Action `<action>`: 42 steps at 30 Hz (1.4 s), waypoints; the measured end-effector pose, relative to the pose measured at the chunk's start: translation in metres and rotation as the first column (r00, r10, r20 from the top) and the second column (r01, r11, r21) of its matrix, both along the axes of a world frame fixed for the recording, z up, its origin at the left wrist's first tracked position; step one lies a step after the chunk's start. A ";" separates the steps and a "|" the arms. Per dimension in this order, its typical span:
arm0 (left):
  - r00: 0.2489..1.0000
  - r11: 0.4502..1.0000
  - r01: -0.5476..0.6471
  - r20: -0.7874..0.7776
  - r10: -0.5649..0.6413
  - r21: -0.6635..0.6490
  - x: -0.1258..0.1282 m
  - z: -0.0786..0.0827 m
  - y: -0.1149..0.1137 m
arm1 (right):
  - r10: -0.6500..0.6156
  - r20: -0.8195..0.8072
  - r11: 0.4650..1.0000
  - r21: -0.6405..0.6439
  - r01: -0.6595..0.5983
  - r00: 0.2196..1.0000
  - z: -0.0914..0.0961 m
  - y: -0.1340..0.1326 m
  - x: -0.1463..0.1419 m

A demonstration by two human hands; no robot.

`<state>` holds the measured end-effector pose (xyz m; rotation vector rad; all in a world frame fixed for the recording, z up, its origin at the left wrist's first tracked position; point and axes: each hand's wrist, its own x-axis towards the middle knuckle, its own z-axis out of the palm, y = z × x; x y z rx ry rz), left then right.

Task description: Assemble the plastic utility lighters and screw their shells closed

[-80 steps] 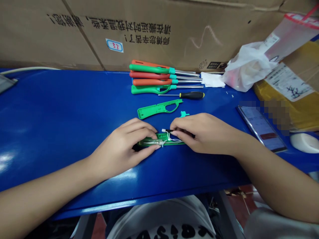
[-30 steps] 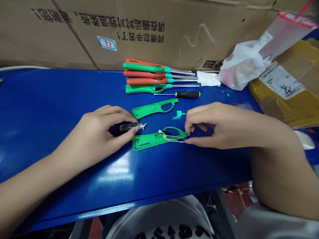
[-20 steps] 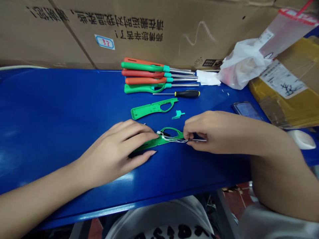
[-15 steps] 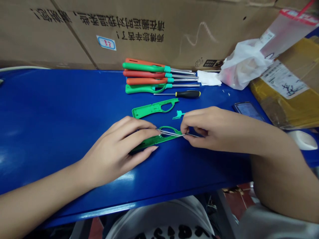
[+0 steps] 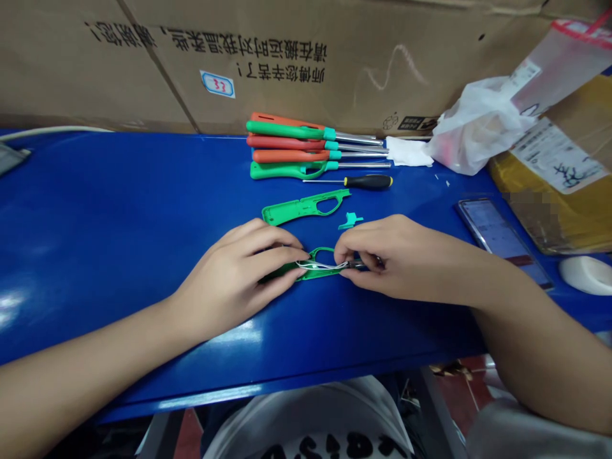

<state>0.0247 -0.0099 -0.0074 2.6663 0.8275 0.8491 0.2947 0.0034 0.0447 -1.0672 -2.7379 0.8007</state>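
My left hand (image 5: 243, 271) is closed around the handle end of a green lighter shell half (image 5: 319, 274), its thumb and fingertips drawn together. Much of that shell is hidden under the hand. Thin white wires (image 5: 325, 265) run slightly bowed over the trigger opening, from my left fingertips to my right hand (image 5: 382, 255). There the right thumb and index finger pinch the wires' other end, where a dark metallic piece shows between the fingers. Beyond the hands lie the other green shell half (image 5: 306, 207), open side up, and a small turquoise collar piece (image 5: 350, 220).
Several assembled lighters (image 5: 296, 156) in orange, red and green lie by the cardboard box (image 5: 268, 38). A screwdriver (image 5: 368, 182) lies before them. On the right are a phone (image 5: 502, 236), a white mouse (image 5: 587, 275), a plastic bag (image 5: 478, 127) and a taped parcel (image 5: 564, 210).
My left thumb has come up to meet the fingertips. The right hand has moved a little closer to the left, and the wires now bow. The view has shifted slightly.
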 end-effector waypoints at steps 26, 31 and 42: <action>0.995 0.987 -0.004 0.099 0.020 -0.161 0.002 0.005 -0.002 | 0.134 0.147 0.903 0.389 -0.182 0.980 -0.008 -0.009 -0.005; 0.992 0.991 -0.003 0.124 0.020 -0.137 0.000 0.006 0.001 | 0.202 0.109 0.931 0.286 -0.225 0.973 -0.004 -0.007 -0.002; 0.986 0.986 0.168 0.019 -0.168 0.001 -0.012 0.002 0.005 | 0.170 0.061 0.985 0.032 -0.172 0.984 0.004 -0.009 0.005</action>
